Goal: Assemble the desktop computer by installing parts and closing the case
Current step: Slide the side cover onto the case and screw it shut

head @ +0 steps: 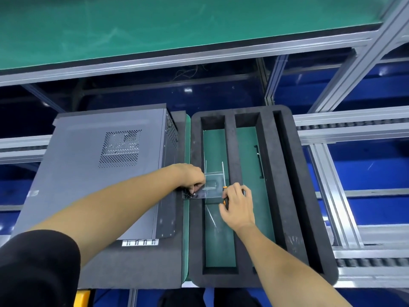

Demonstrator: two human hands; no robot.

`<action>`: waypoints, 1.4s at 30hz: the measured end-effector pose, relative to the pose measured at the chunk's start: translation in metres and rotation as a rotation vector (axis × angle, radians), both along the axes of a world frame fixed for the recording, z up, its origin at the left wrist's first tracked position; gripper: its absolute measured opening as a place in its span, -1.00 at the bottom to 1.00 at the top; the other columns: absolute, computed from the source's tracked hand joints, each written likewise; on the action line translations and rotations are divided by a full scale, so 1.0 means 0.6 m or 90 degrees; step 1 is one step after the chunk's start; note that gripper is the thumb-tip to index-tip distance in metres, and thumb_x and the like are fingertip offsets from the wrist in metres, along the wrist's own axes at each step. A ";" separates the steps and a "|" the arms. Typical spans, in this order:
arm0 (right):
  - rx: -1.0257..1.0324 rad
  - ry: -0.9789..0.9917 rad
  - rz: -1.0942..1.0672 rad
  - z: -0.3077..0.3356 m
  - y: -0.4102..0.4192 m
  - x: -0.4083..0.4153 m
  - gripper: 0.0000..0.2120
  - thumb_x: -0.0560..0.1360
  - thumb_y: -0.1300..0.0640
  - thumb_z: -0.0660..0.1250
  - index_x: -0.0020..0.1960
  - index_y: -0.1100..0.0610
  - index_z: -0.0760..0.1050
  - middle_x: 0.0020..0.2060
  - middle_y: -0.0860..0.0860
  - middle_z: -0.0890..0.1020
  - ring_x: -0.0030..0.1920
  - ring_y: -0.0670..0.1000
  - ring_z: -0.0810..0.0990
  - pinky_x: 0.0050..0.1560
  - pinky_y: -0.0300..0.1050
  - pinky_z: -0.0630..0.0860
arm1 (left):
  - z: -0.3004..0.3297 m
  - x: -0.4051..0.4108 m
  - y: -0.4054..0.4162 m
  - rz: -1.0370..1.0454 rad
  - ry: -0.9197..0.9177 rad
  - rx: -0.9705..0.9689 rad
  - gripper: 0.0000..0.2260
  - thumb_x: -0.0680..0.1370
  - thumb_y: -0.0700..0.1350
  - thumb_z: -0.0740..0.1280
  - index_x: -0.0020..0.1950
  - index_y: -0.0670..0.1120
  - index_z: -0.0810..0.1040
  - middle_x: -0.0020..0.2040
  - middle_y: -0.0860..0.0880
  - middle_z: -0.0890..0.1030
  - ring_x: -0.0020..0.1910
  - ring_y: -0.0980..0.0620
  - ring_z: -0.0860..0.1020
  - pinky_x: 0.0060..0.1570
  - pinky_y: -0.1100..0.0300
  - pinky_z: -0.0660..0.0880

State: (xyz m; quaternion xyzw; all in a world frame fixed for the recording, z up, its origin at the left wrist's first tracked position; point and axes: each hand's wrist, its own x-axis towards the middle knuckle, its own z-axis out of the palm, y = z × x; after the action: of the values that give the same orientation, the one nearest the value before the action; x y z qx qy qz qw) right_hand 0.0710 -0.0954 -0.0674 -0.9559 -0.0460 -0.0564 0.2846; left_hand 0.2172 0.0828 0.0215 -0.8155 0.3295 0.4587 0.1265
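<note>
Left hand [192, 177] reaches across the closed grey computer case [99, 169], fingers curled and pinching at a clear plastic bag [211, 188] just off its fingertips, small dark screws [191, 195] beneath them. Right hand [238, 204], just beside it, is clamped around an orange-and-black screwdriver [224, 196], its shaft pointing away from the wrist. Under both hands sits a black foam tray [285, 196] on the worktop.

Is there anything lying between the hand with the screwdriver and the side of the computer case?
Yes. The right hand grips the screwdriver over the black foam tray. Toward the computer case lie a clear plastic bag, the tray's left wall, and the left hand, which is pinching at small screws beside the case.
</note>
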 end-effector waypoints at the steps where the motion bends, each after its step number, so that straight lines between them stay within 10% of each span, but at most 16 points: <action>1: 0.009 0.006 0.001 0.000 0.000 -0.001 -0.85 0.35 0.02 0.18 -0.10 0.00 0.39 -0.13 -0.13 0.43 -0.06 0.05 0.39 0.19 -0.14 0.26 | 0.001 0.000 0.001 0.003 0.000 -0.011 -0.87 0.50 -0.30 0.40 -0.04 -0.09 0.61 -0.05 0.00 0.68 -0.10 0.01 0.59 -0.21 0.18 0.39; 7: 0.075 0.028 0.046 0.003 0.002 0.001 -0.85 0.36 0.04 0.15 -0.08 0.01 0.35 -0.11 -0.17 0.32 0.00 0.00 0.36 0.20 -0.15 0.38 | -0.008 0.008 0.013 0.090 -0.007 -0.096 -0.84 0.52 -0.28 0.40 0.05 -0.07 0.58 -0.21 0.09 0.56 -0.12 0.00 0.53 -0.13 0.18 0.40; 12: 0.110 0.038 0.043 0.003 -0.001 0.001 -0.85 0.36 0.08 0.17 -0.07 -0.02 0.30 -0.10 -0.20 0.24 0.00 -0.02 0.33 0.11 -0.15 0.40 | 0.001 0.019 0.019 0.092 -0.063 -0.094 -0.79 0.63 -0.21 0.24 0.25 -0.09 0.53 0.11 -0.05 0.49 0.02 -0.07 0.51 0.11 0.04 0.49; 18: 0.126 0.068 0.042 -0.002 -0.002 -0.001 -0.78 0.38 0.16 0.26 -0.06 -0.05 0.28 -0.09 -0.18 0.26 -0.04 -0.08 0.32 -0.01 -0.17 0.34 | 0.037 0.077 0.014 0.078 -0.051 -0.026 -0.85 0.58 -0.26 0.26 -0.03 -0.05 0.58 -0.28 0.10 0.59 -0.21 0.02 0.58 -0.16 0.13 0.44; 42: 0.120 0.078 0.073 -0.007 -0.002 -0.002 -0.70 0.40 0.18 0.33 -0.07 -0.09 0.23 -0.10 -0.18 0.25 -0.13 -0.05 0.40 -0.14 -0.18 0.35 | 0.024 0.069 -0.014 -0.181 -0.144 0.032 -0.86 0.43 -0.02 0.54 -0.03 0.08 0.70 -0.09 0.13 0.66 -0.10 0.06 0.62 -0.25 0.21 0.41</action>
State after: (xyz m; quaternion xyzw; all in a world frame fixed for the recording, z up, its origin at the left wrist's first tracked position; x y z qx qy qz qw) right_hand 0.0697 -0.0966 -0.0717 -0.9225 -0.0774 0.0146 0.3780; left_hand 0.2588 0.0746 0.0356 -0.8039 0.4134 0.3494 0.2466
